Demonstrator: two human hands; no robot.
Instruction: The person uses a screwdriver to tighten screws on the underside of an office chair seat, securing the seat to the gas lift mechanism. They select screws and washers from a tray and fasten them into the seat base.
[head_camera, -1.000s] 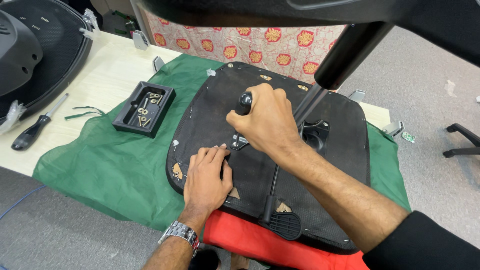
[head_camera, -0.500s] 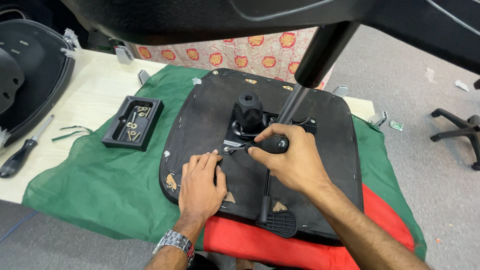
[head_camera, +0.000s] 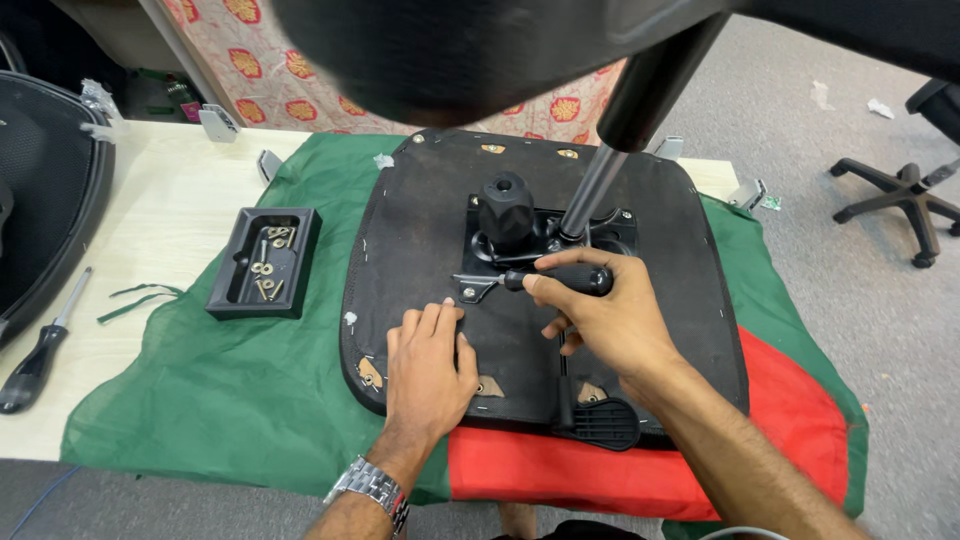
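Observation:
An upturned black chair seat (head_camera: 420, 230) lies on a green and red cloth (head_camera: 230, 390) on the table. A black metal mechanism plate (head_camera: 600, 235) with a round knob (head_camera: 505, 205) and a gas cylinder (head_camera: 600, 180) is bolted at its middle. My right hand (head_camera: 600, 315) grips a black-handled screwdriver (head_camera: 565, 278) lying sideways, its tip at the plate's left bracket (head_camera: 475, 287). My left hand (head_camera: 428, 370) rests flat on the seat's underside, just below that bracket. A lever paddle (head_camera: 598, 422) sticks out at the seat's near edge.
A black tray (head_camera: 232, 295) with several screws sits left of the seat. A second screwdriver (head_camera: 35, 355) lies near the table's left edge, by a black chair back (head_camera: 55, 190). A chair base (head_camera: 905, 190) stands on the grey floor at right.
My right hand has come off the round knob, moved down, and now holds the screwdriver against the bracket. My left hand stays flat on the seat.

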